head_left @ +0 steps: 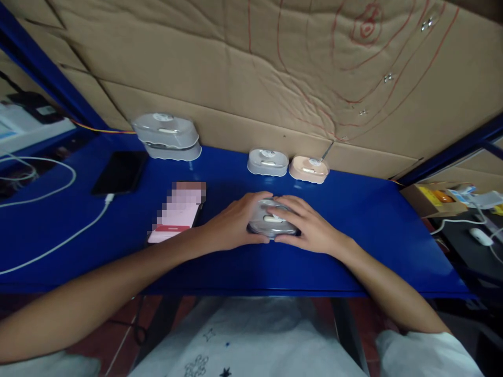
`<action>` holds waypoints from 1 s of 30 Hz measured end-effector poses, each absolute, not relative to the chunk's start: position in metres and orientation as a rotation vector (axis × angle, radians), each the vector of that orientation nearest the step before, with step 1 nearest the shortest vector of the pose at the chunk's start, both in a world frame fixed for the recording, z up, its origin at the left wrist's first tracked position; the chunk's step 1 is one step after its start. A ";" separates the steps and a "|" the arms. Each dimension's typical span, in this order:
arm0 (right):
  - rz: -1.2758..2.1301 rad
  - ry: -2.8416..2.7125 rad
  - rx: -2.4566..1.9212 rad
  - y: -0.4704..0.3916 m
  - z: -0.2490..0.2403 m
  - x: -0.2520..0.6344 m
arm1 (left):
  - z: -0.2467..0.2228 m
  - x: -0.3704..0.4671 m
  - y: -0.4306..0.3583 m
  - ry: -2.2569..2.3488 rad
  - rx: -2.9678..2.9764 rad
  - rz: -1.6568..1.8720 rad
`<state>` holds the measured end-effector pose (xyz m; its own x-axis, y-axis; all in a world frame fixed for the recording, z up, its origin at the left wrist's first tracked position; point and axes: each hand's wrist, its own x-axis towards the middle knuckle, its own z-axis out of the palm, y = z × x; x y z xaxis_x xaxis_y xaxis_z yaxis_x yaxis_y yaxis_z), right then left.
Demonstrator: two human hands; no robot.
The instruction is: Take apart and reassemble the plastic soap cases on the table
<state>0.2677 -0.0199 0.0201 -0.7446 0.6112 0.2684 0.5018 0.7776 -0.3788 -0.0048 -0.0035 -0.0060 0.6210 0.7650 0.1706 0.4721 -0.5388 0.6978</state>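
Note:
A small oval box with a see-through lid and a pale bar on top rests on the blue table between my hands. My left hand closes around its left side, with fingers at the back and thumb in front. From the right, my right hand grips it, fingers reaching over the lid and thumb at the front edge. Behind it stand a similar grey box and a peach one. Further left, two grey boxes are stacked. My hands hide the sides of the held box.
Left of my hands lies a phone with a lit, partly blurred screen. Beyond it is a dark phone with a white cable. A cardboard panel with red lines borders the table's back. At right are a carton and a white mouse.

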 end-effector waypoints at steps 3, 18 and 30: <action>0.454 -2.473 -0.840 -0.018 0.017 0.274 | -0.007 -0.003 -0.004 0.959 2.210 0.629; 0.247 -2.565 -0.933 -0.007 -0.002 0.287 | -0.002 -0.003 -0.003 0.926 2.037 0.795; 0.468 -2.212 -1.035 -0.002 0.007 0.290 | -0.012 -0.008 -0.001 0.787 2.046 0.592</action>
<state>0.2902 -0.0023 0.0066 -0.4821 0.7785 0.4018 0.5493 0.6259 -0.5536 -0.0083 -0.0014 -0.0120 0.6906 0.7130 0.1210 0.3143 -0.4466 0.8377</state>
